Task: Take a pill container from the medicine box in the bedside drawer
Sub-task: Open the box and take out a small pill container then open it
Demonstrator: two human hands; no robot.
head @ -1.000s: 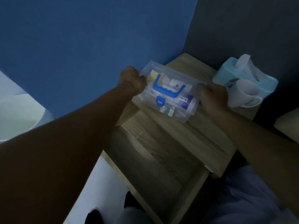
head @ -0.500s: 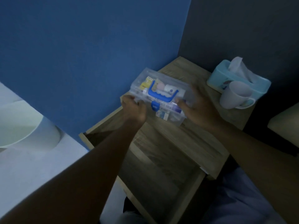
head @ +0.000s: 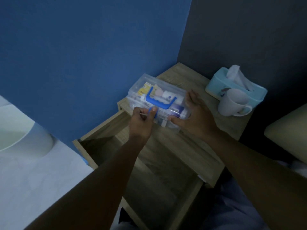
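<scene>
A clear plastic medicine box [head: 141,87] with a blue handle [head: 160,101] rests on the wooden bedside table top [head: 179,77], its lid closed. Packets and a white-and-purple pill container [head: 177,111] show through the plastic. My left hand [head: 142,119] pinches the blue front latch [head: 150,111] of the box. My right hand [head: 194,115] grips the box's right end, thumb on the front and fingers on the far side. Below the box the wooden drawer [head: 159,178] stands pulled out, and its inside is dark.
A white mug [head: 232,102] and a light blue tissue box [head: 221,82] stand at the right of the table top. A blue wall is at the left, a dark wall behind. A pale cushion [head: 289,130] lies at the right, a white basin [head: 20,135] at the left.
The box came down from the air onto the table top. My left hand moved from the box's left end to its front latch. My right hand stayed at the right end.
</scene>
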